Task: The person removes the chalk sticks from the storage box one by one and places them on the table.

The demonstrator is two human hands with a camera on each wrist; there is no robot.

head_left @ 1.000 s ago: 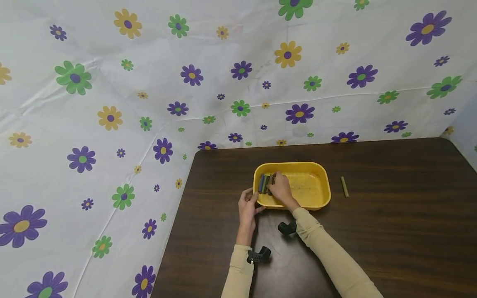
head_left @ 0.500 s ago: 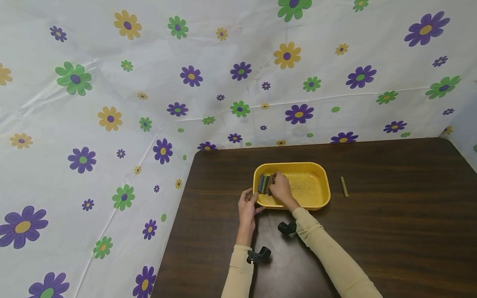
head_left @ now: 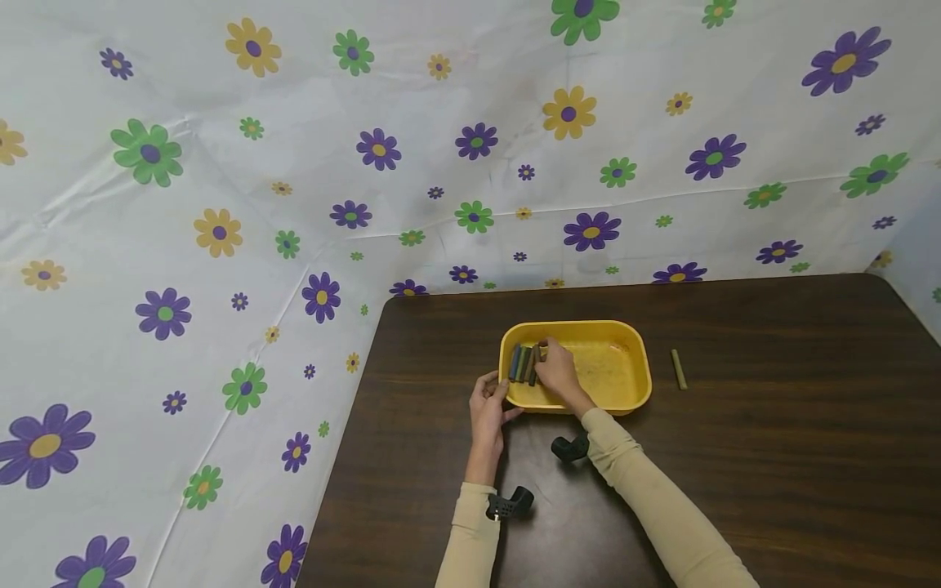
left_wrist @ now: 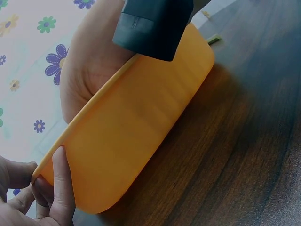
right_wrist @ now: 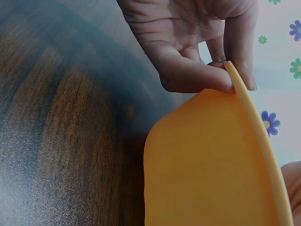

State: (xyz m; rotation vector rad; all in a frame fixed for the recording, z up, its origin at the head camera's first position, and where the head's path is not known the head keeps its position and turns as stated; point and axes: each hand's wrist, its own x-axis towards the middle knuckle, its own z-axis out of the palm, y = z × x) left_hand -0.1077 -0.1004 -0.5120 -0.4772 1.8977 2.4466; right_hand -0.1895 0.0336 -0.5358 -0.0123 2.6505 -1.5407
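Observation:
A yellow plastic tray (head_left: 610, 371) stands on the table. My left hand (head_left: 488, 412) grips its near left corner, and the left wrist view shows thumb and fingers (left_wrist: 62, 183) pinching the rim (left_wrist: 84, 109). Inside, at the left end, several short coloured sticks like crayons or chalks lie side by side, among them a blue stick (head_left: 515, 363) and a dark stick (head_left: 531, 369). My right hand (head_left: 560, 374) reaches over the near wall and pinches a brown stick (head_left: 537, 353) at the right of this row. In both wrist views the tray wall hides the sticks.
One olive-green stick (head_left: 679, 369) lies on the dark wooden table (head_left: 779, 408), right of the tray. Behind the table and along its left side hangs a white sheet (head_left: 412, 98) with flower prints. Each wrist carries a black camera (head_left: 510, 504).
My right hand has shifted slightly to the right inside the tray, so more of the row of sticks shows. The left hand and the tray have stayed in place.

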